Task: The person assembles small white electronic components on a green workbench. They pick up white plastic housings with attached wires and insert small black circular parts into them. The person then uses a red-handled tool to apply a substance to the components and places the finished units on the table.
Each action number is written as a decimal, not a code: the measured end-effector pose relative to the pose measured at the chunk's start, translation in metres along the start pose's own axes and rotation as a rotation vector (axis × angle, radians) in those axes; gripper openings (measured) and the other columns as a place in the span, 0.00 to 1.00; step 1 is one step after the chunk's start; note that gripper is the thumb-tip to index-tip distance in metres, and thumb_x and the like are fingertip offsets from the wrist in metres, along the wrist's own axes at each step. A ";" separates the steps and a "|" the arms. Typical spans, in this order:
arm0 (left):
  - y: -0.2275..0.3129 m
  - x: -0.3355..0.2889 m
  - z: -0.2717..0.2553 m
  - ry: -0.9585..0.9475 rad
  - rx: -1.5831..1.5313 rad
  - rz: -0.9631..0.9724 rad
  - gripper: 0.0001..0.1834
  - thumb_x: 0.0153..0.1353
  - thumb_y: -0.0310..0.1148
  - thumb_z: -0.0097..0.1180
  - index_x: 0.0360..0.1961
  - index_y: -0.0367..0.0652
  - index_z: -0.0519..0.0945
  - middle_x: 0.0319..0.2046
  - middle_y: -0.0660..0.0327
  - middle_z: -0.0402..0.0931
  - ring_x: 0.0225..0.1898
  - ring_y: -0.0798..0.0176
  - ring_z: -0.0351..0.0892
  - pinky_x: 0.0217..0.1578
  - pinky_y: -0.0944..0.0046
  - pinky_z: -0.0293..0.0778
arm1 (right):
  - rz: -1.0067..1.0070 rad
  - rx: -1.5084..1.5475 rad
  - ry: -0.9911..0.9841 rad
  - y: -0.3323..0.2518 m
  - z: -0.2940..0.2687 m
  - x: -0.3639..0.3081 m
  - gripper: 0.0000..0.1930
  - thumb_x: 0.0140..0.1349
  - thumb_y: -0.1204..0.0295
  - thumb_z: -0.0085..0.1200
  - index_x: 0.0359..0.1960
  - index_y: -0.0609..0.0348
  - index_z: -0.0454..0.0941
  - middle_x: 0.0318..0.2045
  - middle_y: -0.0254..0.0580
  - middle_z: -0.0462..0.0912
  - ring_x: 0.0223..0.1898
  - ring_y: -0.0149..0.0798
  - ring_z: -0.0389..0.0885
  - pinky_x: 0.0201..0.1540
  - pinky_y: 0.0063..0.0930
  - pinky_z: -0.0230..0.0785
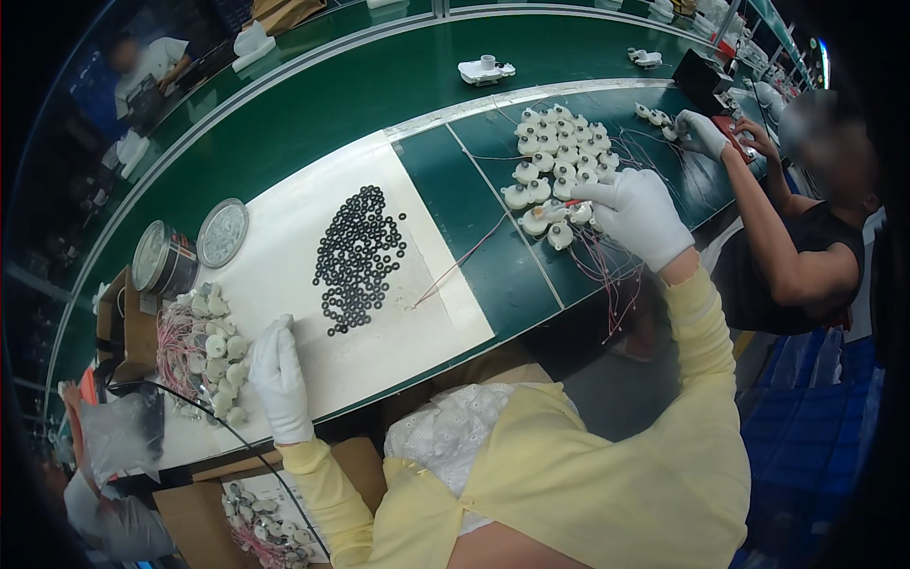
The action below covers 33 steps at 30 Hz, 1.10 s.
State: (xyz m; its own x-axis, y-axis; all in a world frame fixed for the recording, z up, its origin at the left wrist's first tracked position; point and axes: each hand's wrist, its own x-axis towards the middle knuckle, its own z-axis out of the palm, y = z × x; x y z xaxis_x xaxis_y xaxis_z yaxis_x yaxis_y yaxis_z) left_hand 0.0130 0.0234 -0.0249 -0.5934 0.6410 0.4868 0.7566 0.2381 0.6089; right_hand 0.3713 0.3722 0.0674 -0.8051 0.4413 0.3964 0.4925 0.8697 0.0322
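Note:
White gloves cover both my hands. My right hand (641,220) reaches over the right end of a cluster of small white round motors (567,152) with dark centres and thin pink wires. Its index finger points left, and a small reddish piece shows at the fingertips; what the hand grips is hidden. My left hand (280,377) rests at the front edge of the white work surface (417,332), fingers pressed together, and I cannot see anything in them. Beside it lies a pile of white motors (220,356) with pink wires. Many black rings (358,256) are spread between my hands.
A round tin (163,258) and its lid (224,232) stand at the far left, by a cardboard box (128,322). A box of motors (270,522) sits below the table. At right, a co-worker's gloved hand (701,136) works near. A white assembly (486,70) lies on the green belt.

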 end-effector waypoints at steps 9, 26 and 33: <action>0.000 0.000 -0.001 0.001 0.005 0.000 0.13 0.72 0.26 0.50 0.48 0.30 0.84 0.46 0.47 0.85 0.50 0.47 0.82 0.56 0.53 0.74 | -0.002 0.037 0.086 -0.003 -0.001 0.000 0.14 0.53 0.78 0.57 0.38 0.45 0.89 0.26 0.43 0.83 0.27 0.50 0.81 0.32 0.43 0.74; 0.002 -0.001 -0.001 -0.006 0.002 -0.010 0.14 0.72 0.26 0.49 0.48 0.31 0.84 0.46 0.47 0.84 0.50 0.47 0.82 0.56 0.53 0.74 | 0.111 -0.039 0.080 0.016 -0.007 -0.014 0.13 0.54 0.73 0.58 0.39 0.45 0.90 0.26 0.40 0.83 0.31 0.47 0.82 0.38 0.41 0.75; 0.003 0.000 -0.001 -0.004 0.003 -0.008 0.13 0.72 0.26 0.50 0.49 0.31 0.84 0.46 0.47 0.85 0.50 0.47 0.82 0.55 0.53 0.74 | 0.133 0.060 0.064 0.011 0.001 -0.010 0.14 0.55 0.75 0.56 0.40 0.46 0.90 0.27 0.42 0.84 0.32 0.49 0.83 0.39 0.41 0.76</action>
State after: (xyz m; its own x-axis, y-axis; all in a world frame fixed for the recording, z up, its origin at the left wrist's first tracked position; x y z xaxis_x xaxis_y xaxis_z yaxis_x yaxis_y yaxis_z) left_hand 0.0147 0.0237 -0.0230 -0.5986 0.6422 0.4788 0.7525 0.2458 0.6110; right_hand 0.3847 0.3778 0.0631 -0.7103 0.5405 0.4509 0.5715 0.8168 -0.0789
